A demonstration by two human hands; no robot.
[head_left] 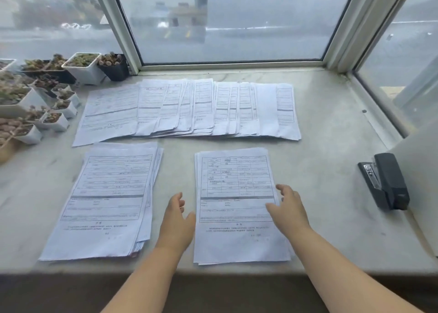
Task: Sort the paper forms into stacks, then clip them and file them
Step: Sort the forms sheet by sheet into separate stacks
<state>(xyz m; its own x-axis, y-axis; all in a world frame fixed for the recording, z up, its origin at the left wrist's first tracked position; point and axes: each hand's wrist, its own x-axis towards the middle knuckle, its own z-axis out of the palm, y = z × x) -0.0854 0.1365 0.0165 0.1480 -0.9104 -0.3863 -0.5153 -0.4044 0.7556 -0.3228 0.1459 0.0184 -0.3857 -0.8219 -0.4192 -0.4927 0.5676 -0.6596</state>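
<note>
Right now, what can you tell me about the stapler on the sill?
The stapler is black, apparently plastic, with a metal strip showing along its left side. It lies closed on the pale stone sill, at the right, lengthwise away from the viewer, well apart from the paper stacks. Neither hand touches it.

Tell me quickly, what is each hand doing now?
Left hand: open, holding nothing, beside the right-hand stack of white printed paper forms.
Right hand: open, fingers relaxed over that stack's right edge, gripping nothing.

Marble sill bears forms, stapler, perhaps succulent pots.
</note>
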